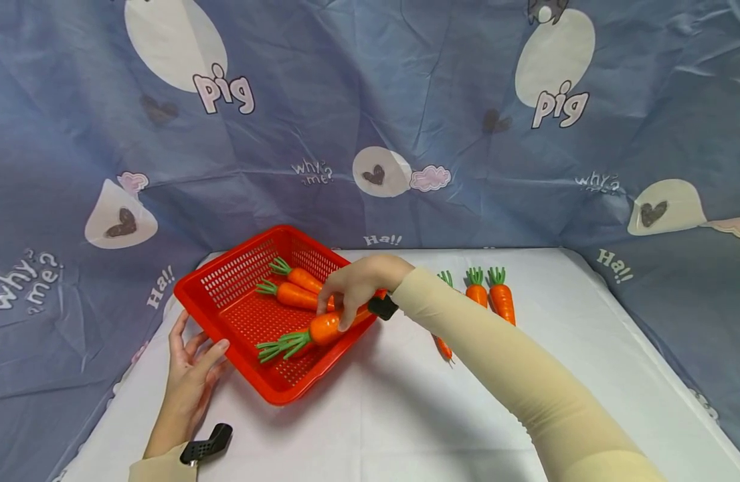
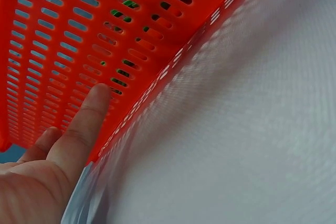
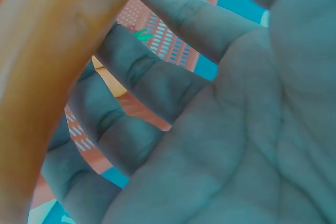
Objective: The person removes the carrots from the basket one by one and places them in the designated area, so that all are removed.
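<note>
A red perforated plastic basket stands at the left of the table, with orange carrots with green tops lying in it. Over its near right part, my right hand grips another carrot between thumb and fingers, its green stems pointing left. In the right wrist view this carrot runs large and blurred past the curled fingers. Against the basket's left outer side rests my left hand, thumb near the rim. The left wrist view has its extended finger at the slotted wall.
More carrots lie on the white tablecloth right of the basket, one partly hidden behind the right sleeve. A blue printed curtain hangs behind and beside the table.
</note>
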`<action>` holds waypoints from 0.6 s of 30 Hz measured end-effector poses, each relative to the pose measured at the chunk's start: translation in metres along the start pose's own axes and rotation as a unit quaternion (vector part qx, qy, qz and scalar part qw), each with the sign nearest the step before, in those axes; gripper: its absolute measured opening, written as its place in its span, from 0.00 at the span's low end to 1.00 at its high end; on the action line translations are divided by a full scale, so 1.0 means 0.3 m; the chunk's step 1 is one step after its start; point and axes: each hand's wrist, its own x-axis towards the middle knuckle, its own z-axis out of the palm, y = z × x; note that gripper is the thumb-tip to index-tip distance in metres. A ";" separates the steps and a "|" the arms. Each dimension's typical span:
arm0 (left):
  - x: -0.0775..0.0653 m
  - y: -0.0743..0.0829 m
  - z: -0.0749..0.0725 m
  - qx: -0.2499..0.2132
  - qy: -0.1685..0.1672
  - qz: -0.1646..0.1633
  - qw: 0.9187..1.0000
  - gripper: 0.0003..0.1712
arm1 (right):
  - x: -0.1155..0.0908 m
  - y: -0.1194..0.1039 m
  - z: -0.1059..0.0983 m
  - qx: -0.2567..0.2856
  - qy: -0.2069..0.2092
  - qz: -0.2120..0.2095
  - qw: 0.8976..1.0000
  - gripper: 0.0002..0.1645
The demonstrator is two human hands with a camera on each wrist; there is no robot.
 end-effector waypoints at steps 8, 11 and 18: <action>-0.002 0.001 -0.001 -0.004 -0.001 -0.001 1.000 0.55 | -0.056 0.046 0.004 0.031 0.035 -0.026 0.999 0.27; -0.002 0.001 0.001 -0.002 -0.001 0.000 1.000 0.56 | -0.078 0.064 0.015 0.057 0.054 -0.025 0.997 0.27; 0.000 -0.001 0.001 -0.006 -0.002 -0.002 1.000 0.56 | -0.117 0.103 0.043 0.126 0.101 -0.045 0.986 0.28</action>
